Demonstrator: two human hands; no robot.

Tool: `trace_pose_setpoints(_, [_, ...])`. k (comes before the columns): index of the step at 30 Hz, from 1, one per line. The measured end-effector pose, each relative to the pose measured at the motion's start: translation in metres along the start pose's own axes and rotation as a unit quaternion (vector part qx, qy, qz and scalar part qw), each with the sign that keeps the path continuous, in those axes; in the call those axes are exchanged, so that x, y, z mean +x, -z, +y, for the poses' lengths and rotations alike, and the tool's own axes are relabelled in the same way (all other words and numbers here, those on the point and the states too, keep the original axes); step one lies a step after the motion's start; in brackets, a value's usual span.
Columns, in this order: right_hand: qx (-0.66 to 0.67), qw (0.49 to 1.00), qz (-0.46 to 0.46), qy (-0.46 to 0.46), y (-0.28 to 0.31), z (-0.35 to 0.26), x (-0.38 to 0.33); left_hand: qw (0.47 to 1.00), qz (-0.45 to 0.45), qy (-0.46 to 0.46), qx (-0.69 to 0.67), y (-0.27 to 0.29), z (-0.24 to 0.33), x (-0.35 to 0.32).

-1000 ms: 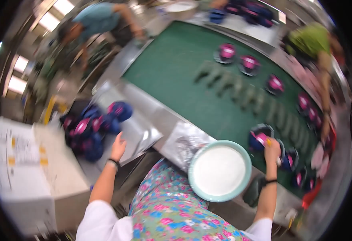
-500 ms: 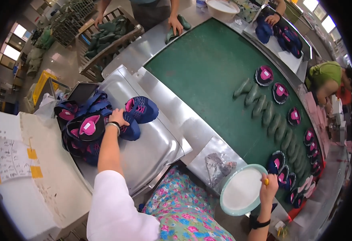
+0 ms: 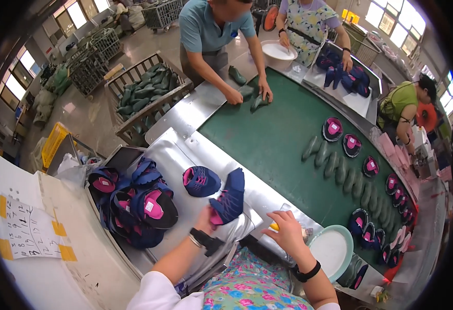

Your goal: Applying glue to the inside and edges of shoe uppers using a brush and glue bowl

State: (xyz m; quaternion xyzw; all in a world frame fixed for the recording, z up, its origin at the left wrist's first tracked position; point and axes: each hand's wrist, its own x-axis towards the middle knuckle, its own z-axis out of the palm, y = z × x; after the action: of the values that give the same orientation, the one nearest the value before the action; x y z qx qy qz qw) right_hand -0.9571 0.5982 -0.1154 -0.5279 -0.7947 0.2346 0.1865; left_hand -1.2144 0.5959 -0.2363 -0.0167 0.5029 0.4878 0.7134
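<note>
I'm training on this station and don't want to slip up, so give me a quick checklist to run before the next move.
1. Navy upper held in the left hand: ok, it is held clear of the pile.
2. Yellow item in the right hand: ok, it shows between thumb and forefinger.
3. Far end of the yellow item: cannot tell, it is not clearly seen.
4. Yellow item touching the held upper: not ok if contact is wanted, a gap shows.
5. Bowl within reach: ok, it looks close to the right forearm, with white contents.
6. Second upper: ok, it lies on the metal tray.
</note>
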Motion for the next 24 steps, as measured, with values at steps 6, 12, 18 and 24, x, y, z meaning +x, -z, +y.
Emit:
trace_pose_setpoints(6, [0.097,0.990,-0.037,0.092,0.034,-0.017,-0.009,0.958,-0.281,0.053,-0.012,-0.098,-0.050,-0.063])
trace_pose_setpoints(12, [0.108,0.990,0.019,0.083,0.089,0.015,-0.083,0.786,-0.323,-0.343,0.399,-0.117,-0.073,-0.082])
trace_pose_setpoints(18, [0.121,0.989,-0.001,0.081,0.111,0.050,-0.174,0.666,-0.485,-0.281,0.492,-0.154,-0.129,-0.104])
trace_pose_setpoints(24, [0.018,0.930,0.276,-0.243,0.113,0.159,-0.285,0.768,-0.429,0.042,0.473,-0.156,-0.197,-0.146])
